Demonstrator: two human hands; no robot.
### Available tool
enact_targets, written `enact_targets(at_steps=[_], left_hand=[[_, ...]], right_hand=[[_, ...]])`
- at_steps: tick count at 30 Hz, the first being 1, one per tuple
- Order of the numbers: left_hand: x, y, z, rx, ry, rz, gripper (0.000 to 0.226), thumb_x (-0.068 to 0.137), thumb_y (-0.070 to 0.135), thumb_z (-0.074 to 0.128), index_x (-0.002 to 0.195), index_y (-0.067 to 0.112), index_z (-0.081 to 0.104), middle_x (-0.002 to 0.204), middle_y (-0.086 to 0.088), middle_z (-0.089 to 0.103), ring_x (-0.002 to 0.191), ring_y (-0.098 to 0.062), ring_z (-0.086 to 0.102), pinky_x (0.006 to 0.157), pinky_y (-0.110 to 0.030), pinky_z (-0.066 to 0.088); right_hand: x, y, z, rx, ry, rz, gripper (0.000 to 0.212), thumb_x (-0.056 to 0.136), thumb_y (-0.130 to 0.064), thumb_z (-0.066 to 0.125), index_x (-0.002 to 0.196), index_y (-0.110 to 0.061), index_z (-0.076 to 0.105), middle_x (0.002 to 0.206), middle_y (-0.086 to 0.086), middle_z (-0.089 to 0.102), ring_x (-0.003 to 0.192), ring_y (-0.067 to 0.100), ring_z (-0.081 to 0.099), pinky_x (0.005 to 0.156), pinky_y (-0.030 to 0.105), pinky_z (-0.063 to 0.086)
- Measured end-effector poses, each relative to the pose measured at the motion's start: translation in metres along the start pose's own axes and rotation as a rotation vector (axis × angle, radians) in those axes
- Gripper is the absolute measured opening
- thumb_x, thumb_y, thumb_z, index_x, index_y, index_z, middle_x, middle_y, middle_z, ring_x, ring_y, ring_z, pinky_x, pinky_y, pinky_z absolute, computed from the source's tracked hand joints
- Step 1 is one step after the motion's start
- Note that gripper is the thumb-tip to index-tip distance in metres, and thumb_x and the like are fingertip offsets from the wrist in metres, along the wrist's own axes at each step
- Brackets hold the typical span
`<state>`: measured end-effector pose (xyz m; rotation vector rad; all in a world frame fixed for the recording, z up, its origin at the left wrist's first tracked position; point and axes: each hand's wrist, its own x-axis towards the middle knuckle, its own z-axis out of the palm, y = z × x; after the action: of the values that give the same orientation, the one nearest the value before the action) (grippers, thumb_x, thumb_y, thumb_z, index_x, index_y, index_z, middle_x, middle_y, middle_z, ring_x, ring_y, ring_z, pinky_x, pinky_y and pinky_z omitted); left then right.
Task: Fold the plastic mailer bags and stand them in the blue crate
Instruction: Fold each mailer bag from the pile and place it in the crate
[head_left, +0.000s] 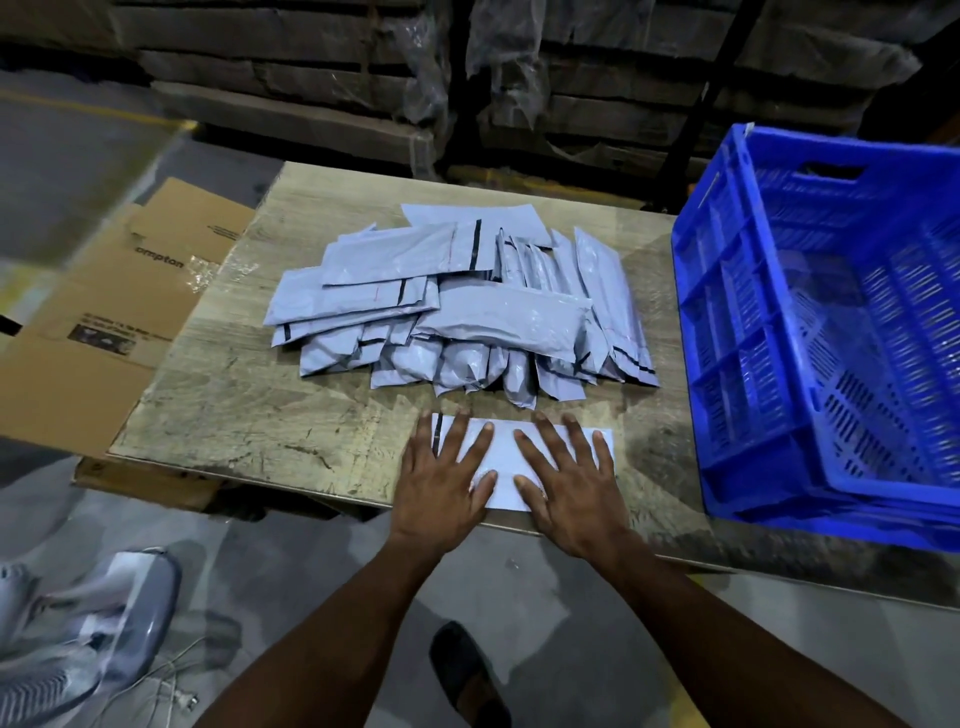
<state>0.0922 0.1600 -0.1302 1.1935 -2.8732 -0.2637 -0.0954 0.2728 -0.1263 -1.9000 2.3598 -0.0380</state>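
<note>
One white plastic mailer bag (504, 457) lies flat and narrow near the front edge of the wooden table (234, 405). My left hand (441, 483) presses on its left part with fingers spread. My right hand (571, 488) lies flat on its right part, fingers apart too. Behind the hands sits a loose pile of several grey mailer bags (467, 312), some overlapping, with black strips at their ends. The blue crate (737, 332) stands at the table's right end, tilted toward me; inside it a single grey bag (826, 280) shows dimly.
Flattened cardboard boxes (130, 291) lie off the table's left side. Wrapped stacks of boards (363, 78) fill the back. On the floor at lower left sit more grey plastic bags (78, 623). A dark shoe (462, 670) shows below the table edge.
</note>
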Motion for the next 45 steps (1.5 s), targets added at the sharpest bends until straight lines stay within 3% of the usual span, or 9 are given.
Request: enact_targets(at_steps=[12,17,24,28,30,32,35,40,45], left_hand=[[0.002,0.003,-0.004,0.012,-0.028,-0.031,0.063,0.099,0.056,0.035,0.158,0.033,0.035,0.167,-0.003,0.029,0.149,-0.049,0.022,0.118,-0.066,0.021],[0.001,0.002,-0.001,0.021,-0.019,-0.016,0.063,0.1,0.055,0.035,0.159,0.034,0.034,0.167,-0.004,0.028,0.148,-0.051,0.023,0.118,-0.067,0.019],[0.0,0.001,-0.001,0.021,-0.004,-0.002,0.065,0.099,0.056,0.039,0.16,0.033,0.033,0.167,-0.007,0.027,0.148,-0.052,0.021,0.117,-0.068,0.019],[0.002,0.0,-0.003,0.009,-0.033,0.001,0.065,0.099,0.058,0.033,0.159,0.033,0.033,0.167,-0.006,0.028,0.148,-0.052,0.02,0.118,-0.069,0.019],[0.004,-0.001,-0.004,0.005,-0.042,0.005,0.065,0.099,0.059,0.03,0.16,0.033,0.032,0.167,-0.006,0.028,0.148,-0.052,0.02,0.118,-0.069,0.019],[0.005,-0.002,-0.004,0.015,-0.048,0.012,0.065,0.1,0.059,0.03,0.16,0.034,0.032,0.167,-0.006,0.028,0.148,-0.052,0.02,0.118,-0.069,0.019],[0.004,-0.004,-0.002,0.019,-0.056,0.019,0.065,0.1,0.058,0.031,0.16,0.033,0.031,0.168,-0.005,0.026,0.148,-0.053,0.019,0.117,-0.069,0.02],[0.003,-0.007,-0.004,0.008,-0.069,0.047,0.07,0.101,0.064,0.023,0.163,0.031,0.025,0.172,-0.006,0.013,0.15,-0.054,0.016,0.117,-0.07,0.021],[-0.01,-0.01,-0.009,0.02,0.016,0.116,0.09,0.095,0.077,0.032,0.165,0.026,0.01,0.173,-0.008,-0.004,0.156,-0.045,-0.005,0.119,-0.067,0.001]], right_hand=[[-0.01,0.005,-0.005,-0.004,-0.036,0.078,0.073,0.1,-0.065,0.027,0.16,-0.023,0.022,0.169,0.011,0.009,0.154,0.04,0.003,0.121,0.064,0.004],[0.001,-0.004,-0.005,-0.036,-0.042,-0.135,0.063,0.105,-0.057,0.021,0.16,-0.028,0.022,0.17,0.001,0.008,0.155,0.034,0.008,0.12,0.062,0.012],[-0.012,0.031,-0.009,0.003,-0.052,0.021,0.069,0.1,-0.065,0.03,0.159,-0.03,0.026,0.167,0.009,0.018,0.152,0.041,0.015,0.118,0.059,0.019],[-0.01,0.03,-0.012,0.031,-0.111,0.02,0.078,0.095,-0.075,0.018,0.161,-0.034,0.008,0.169,0.003,-0.007,0.154,0.038,-0.006,0.119,0.063,0.002],[-0.013,0.028,-0.016,0.007,-0.115,0.003,0.082,0.094,-0.076,0.024,0.161,-0.033,0.003,0.168,0.002,-0.013,0.154,0.035,-0.015,0.114,0.067,-0.005],[-0.022,0.023,-0.017,-0.018,-0.037,-0.132,0.074,0.097,-0.066,0.036,0.157,-0.023,0.03,0.169,0.009,0.011,0.155,0.038,0.002,0.114,0.074,0.008],[-0.032,0.018,-0.005,-0.019,0.12,-0.317,0.043,0.103,-0.045,0.041,0.127,-0.018,0.064,0.157,0.01,0.041,0.152,0.035,0.024,0.11,0.072,0.025],[-0.027,0.011,-0.005,0.036,0.238,-0.27,0.029,0.103,-0.033,0.043,0.094,-0.019,0.067,0.146,0.008,0.054,0.146,0.032,0.037,0.113,0.069,0.024],[-0.018,0.01,-0.012,0.051,0.249,-0.233,0.023,0.097,-0.027,0.045,0.089,-0.017,0.064,0.134,0.007,0.06,0.137,0.03,0.047,0.113,0.064,0.028]])
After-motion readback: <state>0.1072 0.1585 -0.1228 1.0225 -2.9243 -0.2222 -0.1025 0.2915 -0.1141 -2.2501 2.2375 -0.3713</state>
